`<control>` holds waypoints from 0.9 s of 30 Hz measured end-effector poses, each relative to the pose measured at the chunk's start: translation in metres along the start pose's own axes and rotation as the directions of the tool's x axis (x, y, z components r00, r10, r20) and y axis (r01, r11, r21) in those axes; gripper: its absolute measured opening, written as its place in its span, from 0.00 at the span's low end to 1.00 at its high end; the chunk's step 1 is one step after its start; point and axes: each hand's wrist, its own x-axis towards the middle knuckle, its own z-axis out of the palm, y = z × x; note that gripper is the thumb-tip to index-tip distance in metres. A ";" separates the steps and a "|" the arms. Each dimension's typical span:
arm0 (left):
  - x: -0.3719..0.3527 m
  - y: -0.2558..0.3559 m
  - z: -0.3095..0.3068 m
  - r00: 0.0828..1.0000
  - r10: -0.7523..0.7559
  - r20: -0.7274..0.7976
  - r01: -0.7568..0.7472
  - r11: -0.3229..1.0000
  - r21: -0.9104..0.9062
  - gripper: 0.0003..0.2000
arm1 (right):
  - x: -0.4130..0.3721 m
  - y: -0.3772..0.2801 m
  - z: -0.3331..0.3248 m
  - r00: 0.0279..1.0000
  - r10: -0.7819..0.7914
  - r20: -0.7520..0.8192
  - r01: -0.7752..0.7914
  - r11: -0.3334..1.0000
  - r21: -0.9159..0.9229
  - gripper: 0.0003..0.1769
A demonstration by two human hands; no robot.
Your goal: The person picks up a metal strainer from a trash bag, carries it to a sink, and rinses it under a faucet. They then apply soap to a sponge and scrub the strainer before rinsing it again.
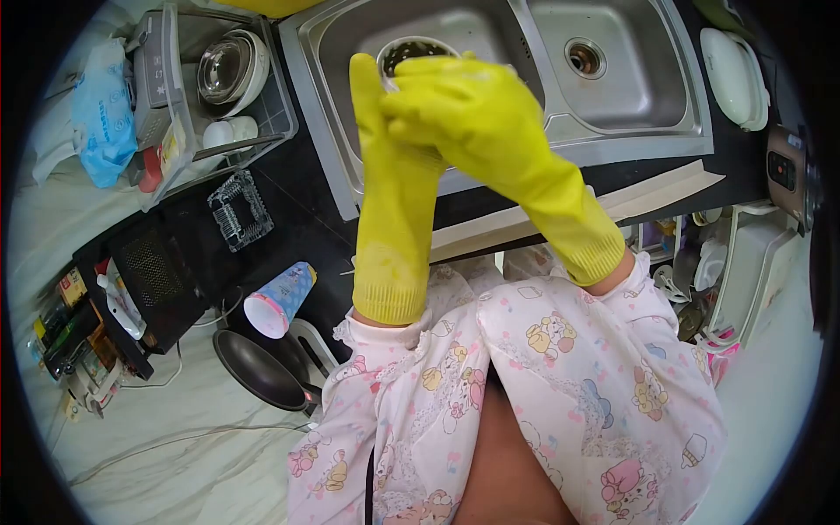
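Yellow rubber gloves cover both of my hands over the left sink basin (488, 26). A round white-rimmed bowl (420, 51) with a dark, light-speckled inside shows just beyond the fingers, partly hidden by them. My left hand (385, 114) is at the bowl's near left side, thumb stretched up along its rim, the other fingers hidden. Across it lies my right hand (468, 101), its fingers curled in at the bowl's near edge. What those curled fingers hold I cannot tell.
Right of the hands is the second basin (630, 96) with its drain (584, 58). A dish rack (179, 96) with bowls (234, 74) stands to the left. Below it are a clear plastic tray (241, 210), a blue patterned cup (284, 297) and a frying pan (262, 372). A white lidded dish (733, 79) sits far right.
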 end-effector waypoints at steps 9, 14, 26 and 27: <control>0.012 0.020 0.004 0.953 0.042 -0.300 -0.062 0.996 -0.058 0.34 | -0.033 -0.001 -0.039 0.991 0.128 -0.028 -0.124 0.985 0.122 0.09; 0.017 0.011 -0.001 0.944 0.034 -0.328 -0.052 0.998 -0.047 0.33 | -0.012 0.012 -0.052 0.804 0.594 -0.034 -0.444 0.637 0.630 0.15; 0.013 -0.012 -0.007 0.951 -0.248 -0.186 0.200 0.949 -0.242 0.28 | 0.048 0.034 0.015 0.957 -0.160 -0.243 0.197 0.971 0.137 0.23; 0.010 -0.013 -0.010 0.928 -0.340 -0.151 0.252 0.873 -0.418 0.28 | 0.046 0.035 0.015 0.957 -0.157 -0.242 0.194 0.971 0.138 0.23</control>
